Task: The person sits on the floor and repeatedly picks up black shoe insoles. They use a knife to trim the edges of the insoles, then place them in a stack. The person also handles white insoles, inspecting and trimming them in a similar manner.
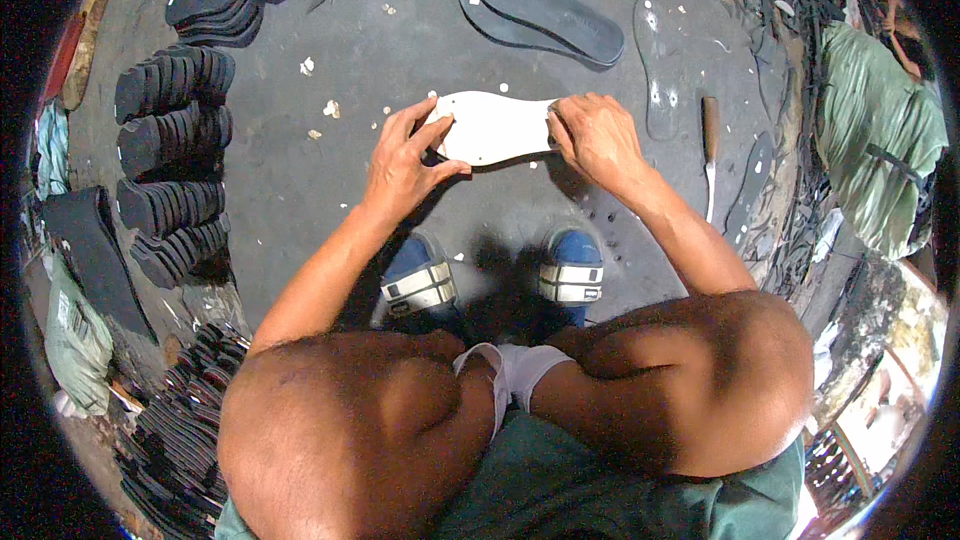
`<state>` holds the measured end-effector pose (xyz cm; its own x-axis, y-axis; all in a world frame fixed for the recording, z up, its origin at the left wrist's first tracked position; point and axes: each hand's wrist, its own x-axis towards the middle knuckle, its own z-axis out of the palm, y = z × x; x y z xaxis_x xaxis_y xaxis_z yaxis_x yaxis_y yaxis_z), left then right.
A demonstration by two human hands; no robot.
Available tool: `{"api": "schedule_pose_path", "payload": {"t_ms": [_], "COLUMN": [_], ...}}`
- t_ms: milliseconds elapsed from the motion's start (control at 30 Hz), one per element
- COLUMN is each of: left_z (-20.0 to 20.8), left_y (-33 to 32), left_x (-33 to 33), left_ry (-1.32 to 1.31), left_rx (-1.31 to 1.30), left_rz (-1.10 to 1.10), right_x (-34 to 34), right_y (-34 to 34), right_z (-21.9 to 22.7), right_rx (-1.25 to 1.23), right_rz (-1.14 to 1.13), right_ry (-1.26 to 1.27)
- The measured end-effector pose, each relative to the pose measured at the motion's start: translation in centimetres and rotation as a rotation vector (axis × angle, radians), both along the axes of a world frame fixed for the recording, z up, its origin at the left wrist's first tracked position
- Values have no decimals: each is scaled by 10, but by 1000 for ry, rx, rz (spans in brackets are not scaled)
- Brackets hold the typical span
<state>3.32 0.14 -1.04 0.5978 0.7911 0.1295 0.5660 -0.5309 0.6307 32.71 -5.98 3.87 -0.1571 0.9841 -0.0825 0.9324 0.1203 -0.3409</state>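
A white sole-shaped piece (495,127), with small holes near its edges, lies crosswise between my hands above the dark mat. My left hand (408,155) grips its wide left end, thumb at the near edge and fingertips over the far edge. My right hand (597,137) is closed on its narrow right end, covering that tip. A dark edge shows beneath the white piece by my left fingers; I cannot make out what it belongs to. To the right of my right hand lies a knife (710,155) with a brown handle, its blade toward me.
Dark soles stand in rows and stacks (175,135) on the left. Two large dark soles (540,5) overlap at the far side. A thin sole-shaped piece (655,65) lies near the knife. Dark scraps and a green sack (875,135) line the right; my sandalled feet (420,280) are below.
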Motion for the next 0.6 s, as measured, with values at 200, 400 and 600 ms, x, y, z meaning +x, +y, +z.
{"api": "schedule_pose_path", "payload": {"t_ms": [200,400,600], "left_z": [3,2,-5], "left_y": [-4,-6,-4], "left_x": [2,-3,0], "left_ry": [-45,-56,-81], "left_rx": [-44,-51,-34], "left_rz": [8,30,20], "right_x": [-21,-82,-88], "right_y": [-10,18,29], "right_z": [23,-16,-26], "right_rx": [50,121,181], "right_rz": [-94,123,207], "right_ry": [194,307,154]}}
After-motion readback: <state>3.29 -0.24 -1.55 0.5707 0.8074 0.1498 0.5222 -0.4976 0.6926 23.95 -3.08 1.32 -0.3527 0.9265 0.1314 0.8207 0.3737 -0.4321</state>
